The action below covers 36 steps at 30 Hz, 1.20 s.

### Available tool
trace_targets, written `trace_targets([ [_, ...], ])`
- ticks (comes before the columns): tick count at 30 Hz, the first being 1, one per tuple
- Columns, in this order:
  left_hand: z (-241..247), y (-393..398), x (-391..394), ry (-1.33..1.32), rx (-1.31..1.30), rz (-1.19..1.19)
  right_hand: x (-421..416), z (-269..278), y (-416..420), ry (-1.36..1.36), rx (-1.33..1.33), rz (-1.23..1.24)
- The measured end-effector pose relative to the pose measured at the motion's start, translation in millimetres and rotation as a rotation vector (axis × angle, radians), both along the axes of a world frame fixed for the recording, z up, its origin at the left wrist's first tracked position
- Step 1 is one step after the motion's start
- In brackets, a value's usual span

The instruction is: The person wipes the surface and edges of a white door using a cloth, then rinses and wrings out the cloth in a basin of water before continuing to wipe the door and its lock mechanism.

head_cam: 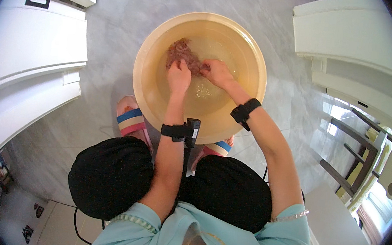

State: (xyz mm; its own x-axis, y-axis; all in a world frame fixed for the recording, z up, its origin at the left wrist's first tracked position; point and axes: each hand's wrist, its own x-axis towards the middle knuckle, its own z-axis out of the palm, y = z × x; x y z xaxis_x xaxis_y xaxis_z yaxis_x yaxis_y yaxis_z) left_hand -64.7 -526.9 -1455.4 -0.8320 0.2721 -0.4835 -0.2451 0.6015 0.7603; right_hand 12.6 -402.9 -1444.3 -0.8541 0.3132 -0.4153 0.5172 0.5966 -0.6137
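A round cream plastic basin (147, 106) holding water stands on the floor in front of my feet. In its upper left part lies a bunched, wet, pinkish-brown cloth (183, 53). My left hand (179, 76) grips the near edge of the cloth, with the fingertips pressed into it. My right hand (219, 74) pinches the cloth's right end between thumb and curled fingers. Black straps with small devices sit round both my forearms. Ripples and glints show on the water just below the hands.
Grey marbled tiles (115, 42) surround the basin. White cabinets or drawers (36, 37) rise at the left, and another white unit (348, 38) stands at the upper right. A grey-framed chair or rack (365, 169) is at the right. My striped slippers (130, 119) flank the basin's near side.
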Motion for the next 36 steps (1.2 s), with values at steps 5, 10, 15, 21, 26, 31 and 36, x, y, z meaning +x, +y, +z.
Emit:
trace_targets([
  [5,23,0,-3,-0.67,0.407,0.286,-4,70,-3,-0.011,-0.217,0.144],
  [10,21,4,9,-1.042,0.652,0.11,16,81,17,0.317,-0.293,-0.024],
  [15,28,11,19,-1.227,0.874,-0.056,25,56,30,0.156,-0.965,-0.641],
  [21,60,20,30,-1.225,0.771,-0.059,14,58,18,0.096,-1.233,-0.797],
  [26,66,18,26,-1.128,0.819,-0.187,11,51,19,0.204,-1.203,-0.616],
  [31,55,15,21,-0.998,0.739,-0.452,1,59,20,0.134,-1.045,-0.624],
  [36,55,20,22,-0.832,0.539,-0.515,-7,65,17,0.044,-0.947,-0.611],
])
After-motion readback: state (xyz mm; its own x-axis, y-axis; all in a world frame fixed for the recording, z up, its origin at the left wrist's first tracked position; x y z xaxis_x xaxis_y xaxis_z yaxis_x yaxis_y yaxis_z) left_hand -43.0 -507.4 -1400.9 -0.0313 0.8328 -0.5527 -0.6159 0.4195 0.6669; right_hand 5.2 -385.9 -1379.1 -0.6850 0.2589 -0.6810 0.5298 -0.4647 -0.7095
